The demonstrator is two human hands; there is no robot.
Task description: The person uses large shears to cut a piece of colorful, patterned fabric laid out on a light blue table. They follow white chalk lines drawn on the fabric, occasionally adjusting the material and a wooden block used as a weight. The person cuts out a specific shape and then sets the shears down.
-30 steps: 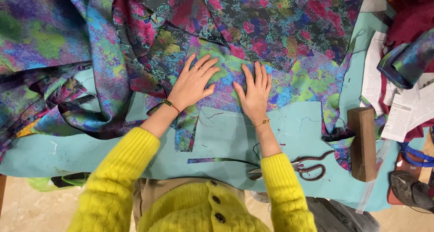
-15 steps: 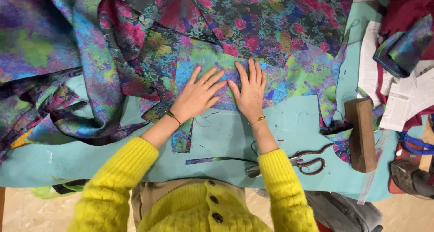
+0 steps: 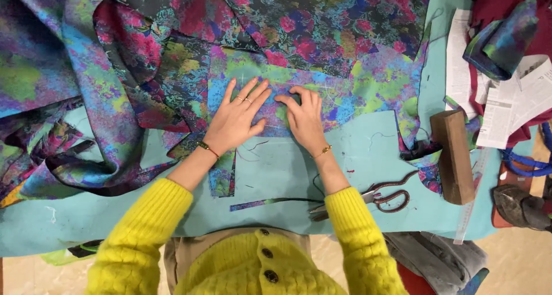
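- Left hand point(image 3: 236, 121) lay flat, fingers spread, gripping nothing, on a multicoloured floral printed fabric point(image 3: 322, 59) spread over a turquoise table point(image 3: 356, 174).
- Right hand point(image 3: 303, 118) pressed the same cloth just beside it, fingers slightly curled, palm down.
- Metal scissors point(image 3: 379, 198) lay near the right sleeve; a brown wooden block point(image 3: 453, 157) stood beyond.
- White printed papers point(image 3: 512, 105) sat at the right edge.

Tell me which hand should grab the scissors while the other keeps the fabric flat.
Right, probably. The scissors lie on the teal table just outside the right forearm, nearer the right hand. The left hand lies flat on the multicoloured fabric, farther away, and would have to cross over.
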